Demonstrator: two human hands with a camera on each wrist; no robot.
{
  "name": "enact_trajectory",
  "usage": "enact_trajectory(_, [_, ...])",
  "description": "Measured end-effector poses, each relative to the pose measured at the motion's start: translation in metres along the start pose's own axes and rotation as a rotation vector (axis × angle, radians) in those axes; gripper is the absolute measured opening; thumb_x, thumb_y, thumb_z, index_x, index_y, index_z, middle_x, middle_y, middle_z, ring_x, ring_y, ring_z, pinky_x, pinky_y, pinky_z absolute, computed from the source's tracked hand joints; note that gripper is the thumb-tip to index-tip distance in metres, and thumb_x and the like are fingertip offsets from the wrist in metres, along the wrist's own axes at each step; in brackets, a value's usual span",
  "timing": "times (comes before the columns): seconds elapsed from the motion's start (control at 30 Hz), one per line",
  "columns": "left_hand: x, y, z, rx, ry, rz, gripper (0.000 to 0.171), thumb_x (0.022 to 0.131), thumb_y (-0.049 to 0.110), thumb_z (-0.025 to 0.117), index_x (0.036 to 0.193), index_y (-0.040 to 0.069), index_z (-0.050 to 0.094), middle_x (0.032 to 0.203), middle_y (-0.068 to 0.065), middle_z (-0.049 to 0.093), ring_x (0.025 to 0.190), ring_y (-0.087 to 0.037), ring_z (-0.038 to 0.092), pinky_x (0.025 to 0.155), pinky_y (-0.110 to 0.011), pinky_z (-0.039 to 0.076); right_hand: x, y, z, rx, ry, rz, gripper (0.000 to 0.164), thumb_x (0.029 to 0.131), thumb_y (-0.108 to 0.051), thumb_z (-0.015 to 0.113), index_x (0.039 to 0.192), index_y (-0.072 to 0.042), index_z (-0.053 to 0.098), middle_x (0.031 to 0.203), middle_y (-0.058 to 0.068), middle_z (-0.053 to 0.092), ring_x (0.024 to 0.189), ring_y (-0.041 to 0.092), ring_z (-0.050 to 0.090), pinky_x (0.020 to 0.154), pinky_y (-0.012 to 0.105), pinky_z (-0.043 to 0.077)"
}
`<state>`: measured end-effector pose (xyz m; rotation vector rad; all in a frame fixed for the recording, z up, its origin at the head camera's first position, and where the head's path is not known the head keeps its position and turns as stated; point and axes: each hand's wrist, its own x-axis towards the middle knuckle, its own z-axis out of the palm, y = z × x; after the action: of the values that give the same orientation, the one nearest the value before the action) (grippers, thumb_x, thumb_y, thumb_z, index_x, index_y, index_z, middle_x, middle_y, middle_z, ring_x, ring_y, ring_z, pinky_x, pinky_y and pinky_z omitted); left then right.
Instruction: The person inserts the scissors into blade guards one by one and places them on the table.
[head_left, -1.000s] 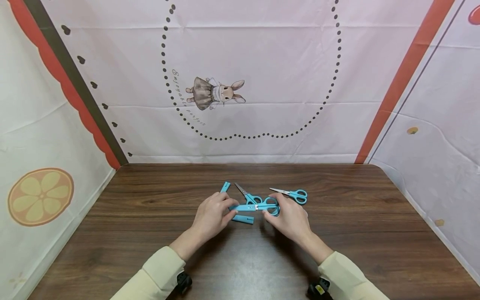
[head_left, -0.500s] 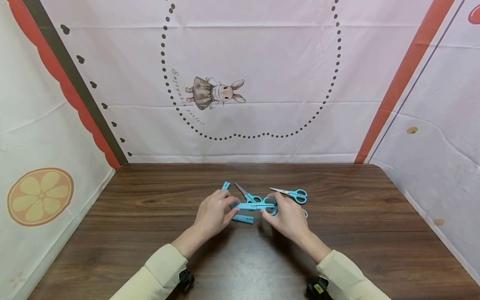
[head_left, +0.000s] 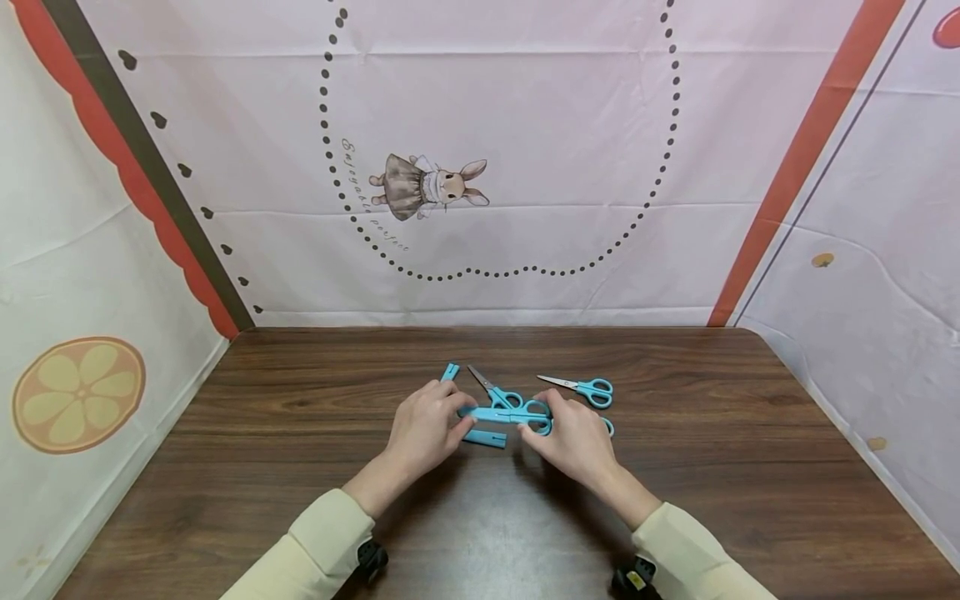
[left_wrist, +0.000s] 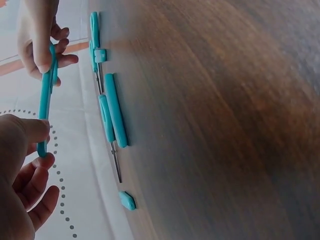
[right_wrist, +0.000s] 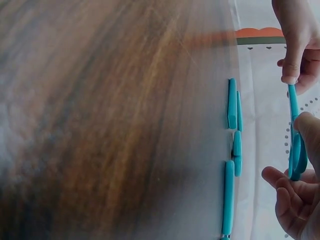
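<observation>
In the head view my left hand [head_left: 426, 423] pinches the tip end of a light-blue blade cover [head_left: 491, 414]. The cover encloses the blades of a pair of scissors [head_left: 537, 407], its mouth right against the blue handles. My right hand [head_left: 573, 435] grips those handles at the finger loops. Both wrist views show the covered scissors [left_wrist: 46, 97] held up above the table, stretched between the two hands. Just behind them lies a second pair of scissors [head_left: 505, 398] with bare blades. A loose blade cover [head_left: 487, 438] lies in front, partly behind my left fingers.
Another blade cover [head_left: 450, 372] lies beyond my left hand. A third pair of scissors [head_left: 596, 392], blades bare, rests behind my right hand. Beside that hand a blue loop [head_left: 609, 427] peeks out, mostly hidden. The brown wooden table [head_left: 480, 542] meets printed cloth walls [head_left: 570, 125].
The cover and handles have come together: a strip of metal showed between them one second ago, and it is now covered. My right hand has shifted slightly left.
</observation>
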<state>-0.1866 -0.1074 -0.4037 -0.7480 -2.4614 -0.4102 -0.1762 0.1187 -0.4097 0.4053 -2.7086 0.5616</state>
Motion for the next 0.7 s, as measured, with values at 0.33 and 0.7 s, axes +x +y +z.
enact_trajectory(0.33, [-0.0021,-0.0010,0.0018,0.025,-0.012,-0.008,0.013,0.077,0.028,0.073,0.088,0.020,0.072,0.082,0.009,0.060,0.066,-0.005,0.046,0.053,-0.020,0.038,0.0011,-0.0008,-0.0006,0.011,0.004,-0.001,0.043,0.075,-0.039,0.071,0.109,-0.015,0.058,0.054,-0.010,0.041,0.043,0.004,0.033,0.041,0.021,0.027])
enact_trajectory(0.7, [-0.0024,-0.0037,0.0011,0.026,-0.002,-0.021,0.013,0.076,0.028,0.073,0.086,0.020,0.072,0.082,0.009,0.061,0.067,-0.006,0.049,0.055,-0.022,0.041,0.0017,-0.0033,0.0011,-0.003,0.008,-0.018,0.044,0.074,-0.039,0.072,0.109,-0.016,0.058,0.055,-0.010,0.041,0.043,0.003,0.032,0.039,0.021,0.026])
